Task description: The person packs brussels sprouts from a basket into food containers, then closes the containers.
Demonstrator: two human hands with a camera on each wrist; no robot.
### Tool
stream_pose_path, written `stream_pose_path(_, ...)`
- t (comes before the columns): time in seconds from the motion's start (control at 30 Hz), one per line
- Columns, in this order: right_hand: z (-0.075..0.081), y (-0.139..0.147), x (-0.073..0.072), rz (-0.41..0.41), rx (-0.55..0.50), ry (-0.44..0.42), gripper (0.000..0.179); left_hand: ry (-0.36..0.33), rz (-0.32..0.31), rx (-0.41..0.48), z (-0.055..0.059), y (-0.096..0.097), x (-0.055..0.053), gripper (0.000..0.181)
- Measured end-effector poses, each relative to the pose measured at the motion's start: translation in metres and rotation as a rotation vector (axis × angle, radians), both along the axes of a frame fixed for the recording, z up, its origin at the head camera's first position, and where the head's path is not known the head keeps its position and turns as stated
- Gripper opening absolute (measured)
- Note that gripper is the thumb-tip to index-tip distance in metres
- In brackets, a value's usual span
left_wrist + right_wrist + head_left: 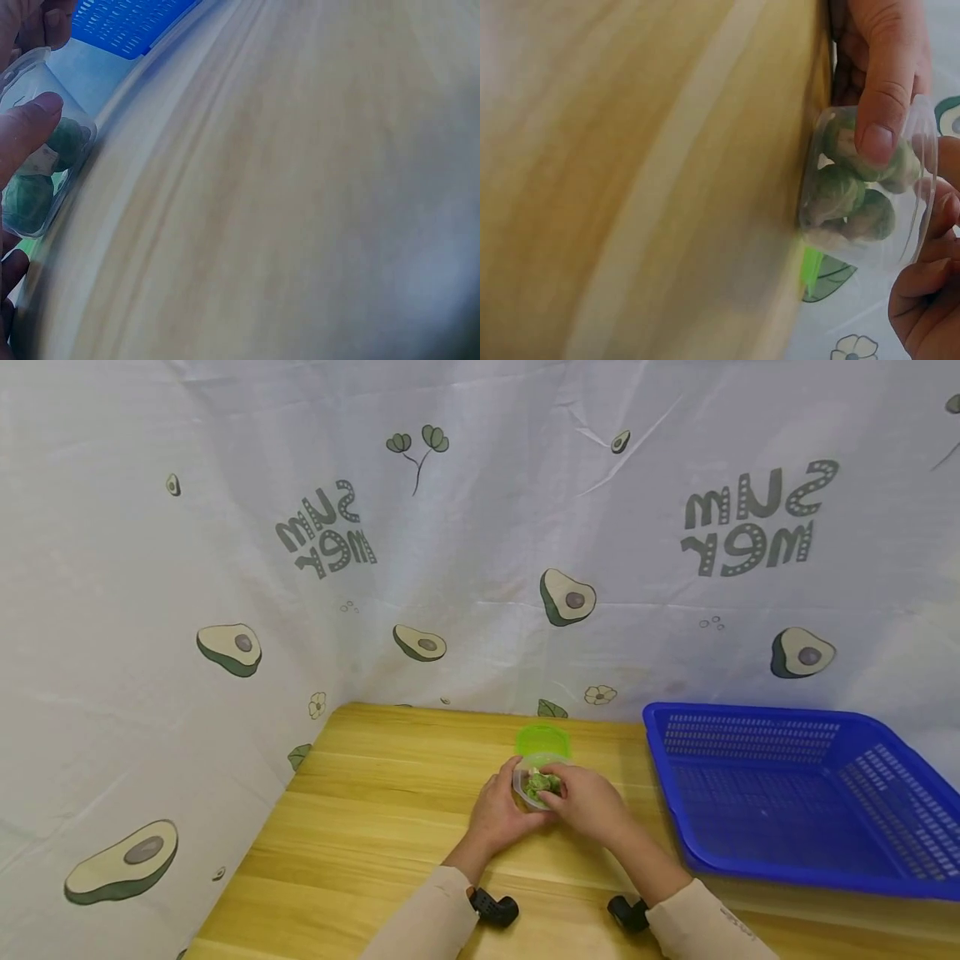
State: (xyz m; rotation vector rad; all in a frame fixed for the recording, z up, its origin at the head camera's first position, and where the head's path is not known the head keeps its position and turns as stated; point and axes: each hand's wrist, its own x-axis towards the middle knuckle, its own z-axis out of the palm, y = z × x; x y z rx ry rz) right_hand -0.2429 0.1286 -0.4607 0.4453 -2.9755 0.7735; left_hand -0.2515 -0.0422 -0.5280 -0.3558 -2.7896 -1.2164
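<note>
My left hand (498,814) grips a clear plastic tub (919,225) round its side, with the thumb (885,124) pressed on the wall. Through the wall several green Brussels sprouts (836,191) show inside. The tub tilts, its mouth towards me. Over that mouth, my right hand (592,802) has thumb and fingers curled about a Brussels sprout (540,783) at the rim. In the left wrist view the tub (75,112) sits at the left edge, and only part of each hand shows. Just behind the tub lies a bright green lid (542,739).
A large blue plastic basket (667,793) with slotted sides stands on the right of the wooden table (375,810). White cloth (480,527) printed with avocados and lettering hangs along the back and left edges.
</note>
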Motion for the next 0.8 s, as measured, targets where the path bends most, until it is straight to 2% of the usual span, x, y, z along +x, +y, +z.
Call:
stream_pose_path(0.2,-0.002,0.000,0.001,-0.021,-0.061,0.001,0.034,-0.019,0.002,0.001,-0.001,-0.001,-0.001,0.106)
stream_pose_path(0.5,-0.010,0.015,-0.002,-0.119,-0.395,-0.065,0.031,-0.038,0.007,0.036,-0.002,0.000,-0.001,0.113)
stream_pose_path(0.6,-0.014,0.025,-0.008,-0.188,-0.482,-0.063,0.031,-0.064,-0.019,0.076,-0.002,-0.001,0.000,0.119)
stream_pose_path(0.7,-0.017,0.034,-0.014,-0.290,-0.556,-0.058,0.032,-0.081,-0.053,0.119,-0.002,-0.004,0.000,0.122)
stream_pose_path(0.8,-0.021,0.042,-0.022,-0.403,-0.626,-0.064,0.035,-0.089,-0.092,0.216,0.000,-0.007,-0.002,0.110)
